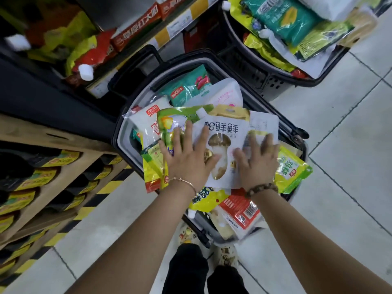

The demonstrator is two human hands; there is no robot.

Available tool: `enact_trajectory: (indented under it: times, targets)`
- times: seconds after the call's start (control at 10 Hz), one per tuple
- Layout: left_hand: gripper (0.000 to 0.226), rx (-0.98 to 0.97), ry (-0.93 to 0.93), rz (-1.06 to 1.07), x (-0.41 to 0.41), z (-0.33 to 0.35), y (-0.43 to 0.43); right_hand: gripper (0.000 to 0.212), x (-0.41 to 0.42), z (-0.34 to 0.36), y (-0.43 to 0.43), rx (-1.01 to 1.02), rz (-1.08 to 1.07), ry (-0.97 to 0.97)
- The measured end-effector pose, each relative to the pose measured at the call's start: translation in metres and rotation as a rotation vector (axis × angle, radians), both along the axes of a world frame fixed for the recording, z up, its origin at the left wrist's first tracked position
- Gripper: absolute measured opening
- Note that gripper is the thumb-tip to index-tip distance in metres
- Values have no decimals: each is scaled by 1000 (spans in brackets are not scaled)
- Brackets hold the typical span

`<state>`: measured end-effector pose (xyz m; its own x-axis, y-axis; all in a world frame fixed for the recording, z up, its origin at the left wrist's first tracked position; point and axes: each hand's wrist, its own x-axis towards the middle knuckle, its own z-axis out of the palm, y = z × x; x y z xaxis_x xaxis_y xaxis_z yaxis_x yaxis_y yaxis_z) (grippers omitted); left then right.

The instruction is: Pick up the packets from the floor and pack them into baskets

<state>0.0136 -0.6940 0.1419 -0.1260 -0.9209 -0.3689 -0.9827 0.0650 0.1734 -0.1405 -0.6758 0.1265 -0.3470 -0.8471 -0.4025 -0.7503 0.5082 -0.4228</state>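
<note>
A black shopping basket [121, 134] stands on the floor in front of me, heaped with several packets. On top lies a white packet with a mushroom picture [222, 132]. My left hand [186, 158] presses flat on it and on a green-yellow spouted pouch [169, 122] beside it, fingers spread. My right hand [254, 160] presses flat on the white packet's right side, fingers straight. A yellow-green packet [292, 168] sticks out over the basket's right rim. A red-and-white packet [239, 211] and a yellow pouch [203, 200] lie at the near end.
A second black basket [273, 81], also full of packets, stands at the upper right. Store shelves with boxed goods [53, 166] run along the left, edged by yellow-black floor tape [106, 187]. White floor tiles [350, 145] spread to the right. My feet [227, 255] stand just below the basket.
</note>
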Motion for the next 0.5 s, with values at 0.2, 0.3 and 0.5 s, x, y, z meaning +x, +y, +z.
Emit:
enact_trajectory:
  times: [0.2,0.3,0.5]
  targets:
    - [75,146,-72,-27,-1,-8,-4,83,6,-2,6,277,208,79]
    - [76,212,-115,-67,-1,-3,-4,83,2,7,2,362,254,60]
    - [63,250,-11,1,7,53,-7,70,-19,65,0,345,165,-34]
